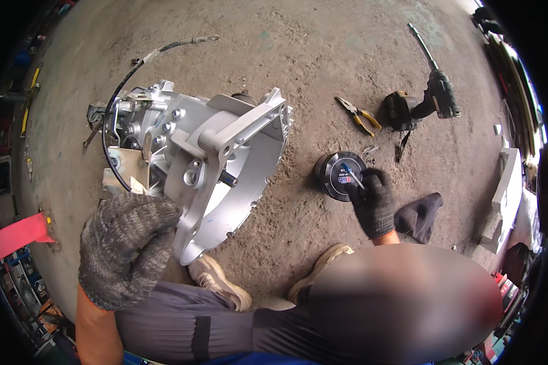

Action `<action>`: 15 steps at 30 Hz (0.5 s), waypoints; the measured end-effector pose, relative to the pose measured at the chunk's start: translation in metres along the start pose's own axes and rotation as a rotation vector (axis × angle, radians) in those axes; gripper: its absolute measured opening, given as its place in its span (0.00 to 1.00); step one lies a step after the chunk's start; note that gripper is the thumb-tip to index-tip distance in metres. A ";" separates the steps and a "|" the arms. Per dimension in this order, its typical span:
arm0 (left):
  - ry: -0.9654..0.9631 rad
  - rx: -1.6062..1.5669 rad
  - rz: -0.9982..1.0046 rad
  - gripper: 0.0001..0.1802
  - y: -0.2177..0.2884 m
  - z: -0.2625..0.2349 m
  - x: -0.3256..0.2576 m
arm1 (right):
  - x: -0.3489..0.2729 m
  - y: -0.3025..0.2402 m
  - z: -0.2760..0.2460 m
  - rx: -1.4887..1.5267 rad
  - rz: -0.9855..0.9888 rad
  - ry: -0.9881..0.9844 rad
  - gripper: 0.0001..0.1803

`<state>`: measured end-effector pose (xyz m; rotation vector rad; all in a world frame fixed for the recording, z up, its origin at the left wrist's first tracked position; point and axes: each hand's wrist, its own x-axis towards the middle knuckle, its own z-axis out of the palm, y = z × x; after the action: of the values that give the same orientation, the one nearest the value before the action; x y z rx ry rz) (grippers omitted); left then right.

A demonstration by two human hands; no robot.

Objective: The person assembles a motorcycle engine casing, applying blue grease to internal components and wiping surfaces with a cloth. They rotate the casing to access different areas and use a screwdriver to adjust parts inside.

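Observation:
A silver cast-metal gearbox (pixel 216 143) with a splined shaft (pixel 228 179) in its open bell end lies on the floor in front of me. My left hand (pixel 128 252), in a dark grey knitted glove, is closed beside the near edge of its flange. Whatever those fingers may hold is hidden. My right hand (pixel 374 204), also gloved, pinches a thin light stick (pixel 356 179) with a blue end. That blue end is over the lid of a round black tin (pixel 327 182); whether it touches cannot be made out.
Yellow-handled pliers (pixel 365 121) and a cordless driver (pixel 438 94) with a long socket bit lie beyond the tin. A dark cloth (pixel 420 216) is right of my right hand. One black cable (pixel 119 91) arches over the gearbox. A white block (pixel 502 201) stands far right.

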<state>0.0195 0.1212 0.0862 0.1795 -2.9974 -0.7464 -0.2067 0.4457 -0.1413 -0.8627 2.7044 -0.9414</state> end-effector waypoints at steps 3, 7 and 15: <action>-0.008 -0.020 0.004 0.19 0.000 -0.001 0.001 | 0.030 0.007 -0.002 -0.169 -0.160 -0.153 0.24; -0.019 -0.016 0.008 0.20 -0.001 0.001 0.008 | 0.041 0.009 0.015 -0.237 -0.206 -0.407 0.27; 0.023 -0.188 -0.128 0.18 -0.015 0.009 0.017 | 0.046 -0.015 0.025 -0.407 -0.124 -0.471 0.25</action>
<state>0.0033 0.1104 0.0713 0.3715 -2.8945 -1.0243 -0.2297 0.3972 -0.1495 -1.1602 2.4675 -0.1562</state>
